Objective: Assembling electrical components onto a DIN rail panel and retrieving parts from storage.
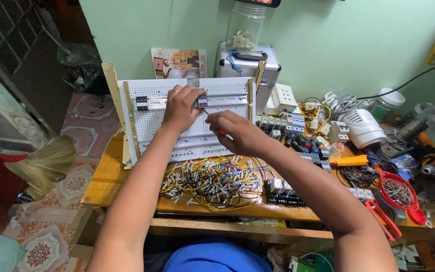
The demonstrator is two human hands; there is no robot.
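Observation:
A white perforated mounting panel (227, 93) leans upright at the back of the wooden workbench (104, 176). On its metal rail sit black breakers (142, 103) at the left. My left hand (181, 107) is closed over a small breaker (203, 100) on that rail. My right hand (237, 132) grips a screwdriver with an orange handle (221, 132), its thin tip pointing up at the breaker's underside. A tangle of short yellow, black and white wires (212, 181) lies in front of the panel.
Black terminal blocks (283, 194) lie right of the wires. Further right are loose breakers (298, 133), an orange-handled tool (348, 161), a red strainer of screws (399, 194) and red pliers (381, 216). A silver case (268, 63) and plastic jar (245, 25) stand behind. A broom (46, 163) leans at left.

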